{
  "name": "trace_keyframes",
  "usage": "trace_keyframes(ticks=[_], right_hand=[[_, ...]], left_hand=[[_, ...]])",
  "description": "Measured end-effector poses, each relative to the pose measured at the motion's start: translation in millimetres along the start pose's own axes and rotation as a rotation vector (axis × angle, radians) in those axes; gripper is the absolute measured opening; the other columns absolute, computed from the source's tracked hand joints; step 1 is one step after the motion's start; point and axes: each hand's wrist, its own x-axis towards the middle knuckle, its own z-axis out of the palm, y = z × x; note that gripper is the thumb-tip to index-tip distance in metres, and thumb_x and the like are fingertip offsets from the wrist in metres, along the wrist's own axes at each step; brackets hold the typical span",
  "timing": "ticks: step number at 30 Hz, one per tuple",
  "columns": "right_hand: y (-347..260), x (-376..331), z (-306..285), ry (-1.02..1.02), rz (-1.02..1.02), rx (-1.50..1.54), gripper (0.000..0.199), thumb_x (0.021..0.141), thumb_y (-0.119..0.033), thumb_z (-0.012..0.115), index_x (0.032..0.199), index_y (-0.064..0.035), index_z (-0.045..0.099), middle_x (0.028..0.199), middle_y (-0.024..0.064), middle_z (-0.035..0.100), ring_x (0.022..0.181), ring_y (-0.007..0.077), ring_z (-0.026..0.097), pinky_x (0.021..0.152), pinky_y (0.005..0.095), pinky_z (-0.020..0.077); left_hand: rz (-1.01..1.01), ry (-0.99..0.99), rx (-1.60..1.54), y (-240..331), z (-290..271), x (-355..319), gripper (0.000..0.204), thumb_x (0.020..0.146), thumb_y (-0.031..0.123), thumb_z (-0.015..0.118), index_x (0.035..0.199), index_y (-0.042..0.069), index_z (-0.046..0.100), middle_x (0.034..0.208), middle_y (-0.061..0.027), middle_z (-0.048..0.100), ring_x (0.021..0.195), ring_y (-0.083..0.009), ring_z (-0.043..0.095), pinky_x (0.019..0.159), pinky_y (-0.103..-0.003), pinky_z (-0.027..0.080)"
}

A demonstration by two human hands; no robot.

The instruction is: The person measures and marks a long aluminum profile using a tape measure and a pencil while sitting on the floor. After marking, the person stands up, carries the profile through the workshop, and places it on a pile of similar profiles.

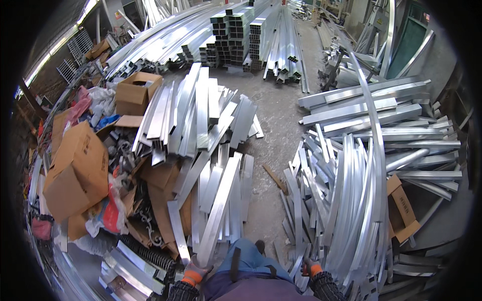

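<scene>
Gloved and low at our knees, our left hand (193, 275) grips the near end of a long aluminium strip (217, 213) lying atop the left heap, cardboard boxes (75, 170) beyond it at the floor's left edge. Bare concrete floor (271, 130) splits the piles. Our right hand (309, 268) touches the curved offcuts (346, 200); its grip we cannot tell.

Gloved left hand (195, 273) grips an aluminium strip (219, 206) among scrap piles.
</scene>
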Motion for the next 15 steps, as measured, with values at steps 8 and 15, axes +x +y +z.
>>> trace_keyframes(ticks=[8, 15], right_hand=[[-201.9, 93.8, 4.9, -0.062, -0.059, -0.060, 0.021, 0.094, -0.028, 0.064, 0.094, -0.0079, 0.068, 0.069, 0.0071, 0.062, 0.062, 0.0230, 0.065, 0.057, 0.0393, 0.0536], [-342.3, 249.1, -20.0, -0.058, -0.372, -1.133, 0.026, 0.095, -0.032, 0.061, 0.098, -0.0088, 0.073, 0.087, 0.0169, 0.074, 0.084, 0.0329, 0.073, 0.073, 0.0450, 0.0547]], left_hand=[[0.194, 0.166, 0.135, 197.7, -1.8, 141.2, 0.113, 0.066, 0.069, 0.085, 0.146, -0.002, 0.048, 0.111, -0.0280, 0.074, 0.106, -0.0443, 0.072, 0.093, -0.051, 0.058], [0.300, 0.270, 0.137, 417.8, -23.9, 323.3, 0.111, 0.070, 0.062, 0.085, 0.141, -0.015, 0.048, 0.115, -0.0341, 0.069, 0.106, -0.0483, 0.070, 0.090, -0.053, 0.057]])
